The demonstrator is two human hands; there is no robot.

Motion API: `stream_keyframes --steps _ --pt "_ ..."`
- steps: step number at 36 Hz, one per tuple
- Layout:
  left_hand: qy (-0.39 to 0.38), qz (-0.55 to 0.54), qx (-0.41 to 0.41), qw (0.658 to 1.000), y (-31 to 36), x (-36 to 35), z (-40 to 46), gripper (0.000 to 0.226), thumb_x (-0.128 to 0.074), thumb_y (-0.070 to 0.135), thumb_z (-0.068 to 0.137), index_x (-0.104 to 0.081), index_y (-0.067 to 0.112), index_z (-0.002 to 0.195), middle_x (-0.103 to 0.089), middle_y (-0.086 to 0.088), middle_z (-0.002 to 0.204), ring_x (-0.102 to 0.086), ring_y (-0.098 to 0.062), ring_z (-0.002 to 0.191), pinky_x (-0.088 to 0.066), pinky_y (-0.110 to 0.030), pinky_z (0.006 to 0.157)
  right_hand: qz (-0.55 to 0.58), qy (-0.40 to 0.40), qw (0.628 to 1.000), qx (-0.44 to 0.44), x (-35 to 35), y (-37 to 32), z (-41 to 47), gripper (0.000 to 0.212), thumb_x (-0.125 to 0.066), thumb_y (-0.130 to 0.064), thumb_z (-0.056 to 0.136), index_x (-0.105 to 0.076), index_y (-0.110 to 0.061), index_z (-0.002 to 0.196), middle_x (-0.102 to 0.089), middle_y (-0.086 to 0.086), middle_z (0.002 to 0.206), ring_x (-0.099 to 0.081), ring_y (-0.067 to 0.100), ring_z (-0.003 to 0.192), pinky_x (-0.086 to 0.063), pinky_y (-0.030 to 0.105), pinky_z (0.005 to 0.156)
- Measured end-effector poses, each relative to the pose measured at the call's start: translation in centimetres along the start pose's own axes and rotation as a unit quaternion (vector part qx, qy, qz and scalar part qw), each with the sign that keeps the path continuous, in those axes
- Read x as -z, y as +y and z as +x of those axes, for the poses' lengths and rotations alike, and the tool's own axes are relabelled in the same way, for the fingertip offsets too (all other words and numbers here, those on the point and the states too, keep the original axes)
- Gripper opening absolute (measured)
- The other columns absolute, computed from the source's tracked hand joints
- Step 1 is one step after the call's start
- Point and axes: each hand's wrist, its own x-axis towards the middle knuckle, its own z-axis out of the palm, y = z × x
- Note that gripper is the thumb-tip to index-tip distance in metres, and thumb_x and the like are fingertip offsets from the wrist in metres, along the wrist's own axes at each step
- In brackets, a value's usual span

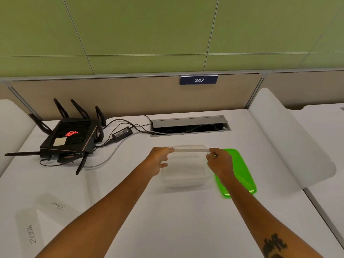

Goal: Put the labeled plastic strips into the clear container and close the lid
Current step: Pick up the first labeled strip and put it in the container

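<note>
A clear plastic strip [191,150] is held level above the clear container [184,180], which stands open on the white table. My left hand [160,158] pinches the strip's left end and my right hand [220,163] pinches its right end. A green lid [242,172] lies flat on the table just right of the container, partly under my right wrist. Two more clear strips with handwritten labels lie at the near left: one [58,205] farther in, the other [31,233] close to the table's front edge.
A black router [68,139] with several antennas sits at the back left, with a power brick [122,134] and cables beside it. A cable hatch [189,125] is open at the table's back. A white divider [290,142] bounds the right side.
</note>
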Motion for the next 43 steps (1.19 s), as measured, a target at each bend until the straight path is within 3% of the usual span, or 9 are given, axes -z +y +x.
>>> stream_keyframes --steps 10,19,25,30,35,37,43 --pt "0.040 0.064 0.015 0.997 -0.2 0.0 0.6 0.030 -0.069 0.029 0.090 -0.058 0.014 0.113 -0.055 -0.005 0.118 -0.059 -0.022 0.109 -0.053 -0.031 0.071 -0.050 -0.089 0.995 0.009 -1.5 0.8 1.0 0.035 -0.073 -0.014 0.087 -0.072 -0.008 0.122 -0.072 0.012 0.115 -0.068 0.025 0.107 -0.051 0.036 0.101" --pt "0.051 0.126 0.014 0.991 -0.1 -1.8 1.6 0.047 -0.064 0.029 0.095 -0.051 0.009 0.136 -0.058 -0.005 0.126 -0.063 -0.022 0.112 -0.054 -0.036 0.090 -0.130 -0.150 0.980 0.010 -2.4 0.5 2.0 0.049 -0.069 -0.025 0.091 -0.061 -0.009 0.137 -0.060 0.010 0.139 -0.053 0.024 0.133 -0.042 0.032 0.109" --pt "0.028 0.142 0.023 0.989 0.0 -3.0 2.1 0.046 -0.064 0.029 0.095 -0.052 0.009 0.135 -0.055 -0.005 0.134 -0.071 -0.024 0.102 -0.055 -0.040 0.094 -0.208 -0.177 0.962 0.010 -2.7 -0.8 3.1 0.046 -0.068 -0.025 0.087 -0.059 -0.006 0.129 -0.064 0.012 0.132 -0.062 0.031 0.121 -0.052 0.034 0.092" --pt "0.038 0.150 0.035 0.987 -0.6 -3.5 2.6 0.043 -0.063 0.028 0.095 -0.054 0.009 0.132 -0.055 -0.005 0.137 -0.071 -0.024 0.101 -0.055 -0.039 0.090 -0.221 -0.207 0.953 0.008 -3.3 -1.4 3.5 0.038 -0.068 -0.021 0.084 -0.060 -0.005 0.118 -0.068 0.012 0.121 -0.066 0.032 0.110 -0.051 0.030 0.078" --pt "0.041 0.160 0.039 0.985 -1.4 -3.7 2.8 0.028 -0.064 0.027 0.094 -0.056 0.012 0.116 -0.060 -0.006 0.128 -0.070 -0.023 0.100 -0.056 -0.038 0.091 -0.197 -0.236 0.952 -0.009 -3.9 -1.3 3.8 0.042 -0.068 -0.020 0.085 -0.060 -0.004 0.124 -0.066 0.012 0.126 -0.066 0.031 0.112 -0.056 0.033 0.085" --pt "0.042 0.160 0.038 0.986 -1.6 -3.7 2.9 0.023 -0.064 0.026 0.094 -0.055 0.013 0.110 -0.061 -0.006 0.123 -0.069 -0.023 0.102 -0.056 -0.039 0.093 -0.180 -0.240 0.954 -0.022 -4.0 -1.2 3.8 0.040 -0.067 -0.019 0.085 -0.061 -0.004 0.121 -0.067 0.012 0.123 -0.070 0.032 0.104 -0.061 0.037 0.086" --pt "0.035 0.152 0.023 0.987 -2.1 -3.6 2.8 0.026 -0.065 0.028 0.093 -0.054 0.017 0.114 -0.060 -0.002 0.113 -0.065 -0.024 0.109 -0.054 -0.040 0.096 -0.136 -0.229 0.963 -0.029 -4.2 -0.6 3.6 0.047 -0.066 -0.016 0.085 -0.058 -0.003 0.130 -0.063 0.012 0.130 -0.069 0.032 0.106 -0.060 0.041 0.091"
